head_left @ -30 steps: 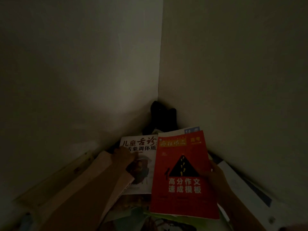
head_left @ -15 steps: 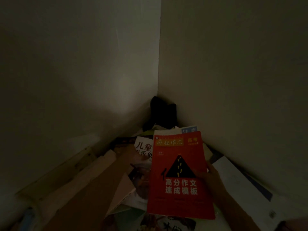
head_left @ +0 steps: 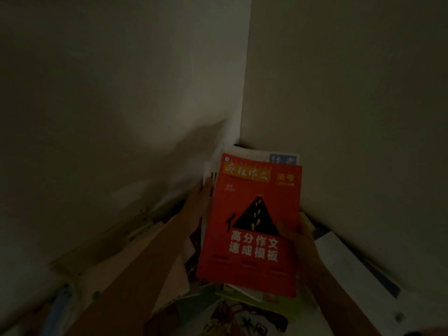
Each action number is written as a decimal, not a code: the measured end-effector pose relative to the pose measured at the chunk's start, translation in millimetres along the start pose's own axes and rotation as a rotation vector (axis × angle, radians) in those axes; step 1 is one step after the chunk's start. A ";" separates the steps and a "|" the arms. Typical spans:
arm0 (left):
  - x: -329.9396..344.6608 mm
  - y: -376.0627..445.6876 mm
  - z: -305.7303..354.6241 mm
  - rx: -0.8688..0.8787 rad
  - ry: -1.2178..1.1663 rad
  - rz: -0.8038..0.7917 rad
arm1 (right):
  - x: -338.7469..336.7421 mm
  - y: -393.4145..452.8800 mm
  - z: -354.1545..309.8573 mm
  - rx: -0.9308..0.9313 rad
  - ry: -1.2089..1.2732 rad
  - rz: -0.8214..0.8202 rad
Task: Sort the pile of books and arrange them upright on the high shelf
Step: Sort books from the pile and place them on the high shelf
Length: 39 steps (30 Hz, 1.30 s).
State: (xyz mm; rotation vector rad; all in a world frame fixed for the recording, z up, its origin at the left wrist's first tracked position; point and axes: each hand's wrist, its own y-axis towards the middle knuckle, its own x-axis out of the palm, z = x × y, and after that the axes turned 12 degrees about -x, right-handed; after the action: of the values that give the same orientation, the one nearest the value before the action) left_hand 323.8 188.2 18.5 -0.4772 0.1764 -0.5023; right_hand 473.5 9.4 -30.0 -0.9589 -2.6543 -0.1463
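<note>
— Paperback, was it? What did the red book [head_left: 252, 226] look like it would handle like?

— Thin and floppy, I'd judge; light, with a glossy cover likely to slide. It stood raised in front of the wall corner [head_left: 244, 105], cover toward the camera, with a white book [head_left: 282, 157] just behind it showing a blue label at the top.

— And the hands?

— The right hand [head_left: 299, 241] gripped the red book at its right edge, thumb on the cover. The left hand [head_left: 206, 192] was at the left edge, mostly hidden behind the book; whether it pinched anything I could not tell.

— Where would you have held it?

— Low along the spine side, both hands squaring the stack, since soft covers sag when stood upright.

— What lay around?

— Loose books [head_left: 244, 321] were heaped below, a large white one [head_left: 351, 267] to the right, and a pale wooden board [head_left: 101, 241] along the left wall. It was dim, and I could not make out the shelf itself.
</note>
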 end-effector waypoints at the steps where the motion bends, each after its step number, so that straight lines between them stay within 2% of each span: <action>1: -2.4 -5.5 6.2 0.003 -0.035 0.032 | 8.0 -0.2 -6.2 -0.025 0.004 -0.009; 2: -5.5 -12.3 12.8 0.004 -0.071 0.061 | 14.3 0.3 -10.6 -0.039 0.004 -0.027; 6: -28.5 -42.1 34.7 0.062 -0.186 -0.007 | 43.2 0.4 -26.9 -0.069 0.035 -0.091; 10: -68.0 -80.0 49.4 0.064 -0.214 -0.003 | 83.4 -10.5 -37.4 -0.025 0.123 -0.266; 15: -125.5 -134.8 28.4 0.067 -0.251 0.010 | 136.7 -38.9 -26.7 0.035 0.090 -0.338; 19: -176.8 -189.1 -20.3 0.187 -0.129 0.210 | 181.7 -74.9 -24.0 0.070 0.111 -0.462; 22: -210.5 -244.8 -38.7 0.248 -0.206 0.327 | 222.4 -118.3 -29.8 0.107 0.063 -0.594; 25: -249.1 -310.8 -53.4 0.304 -0.223 0.457 | 265.6 -176.2 -32.5 0.107 0.081 -0.653; 33: -335.5 -536.4 -95.8 0.452 -0.173 0.732 | 360.0 -367.8 -65.5 -0.038 0.217 -0.878; 39: -365.1 -680.1 -90.6 0.613 -0.183 0.899 | 416.6 -473.3 -131.8 -0.177 0.330 -1.030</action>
State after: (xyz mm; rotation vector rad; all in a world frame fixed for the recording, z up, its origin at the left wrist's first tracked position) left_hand -302.6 -188.4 282.7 0.1806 0.0407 0.3747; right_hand -96.9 -129.2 235.3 0.4493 -2.5552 -0.6924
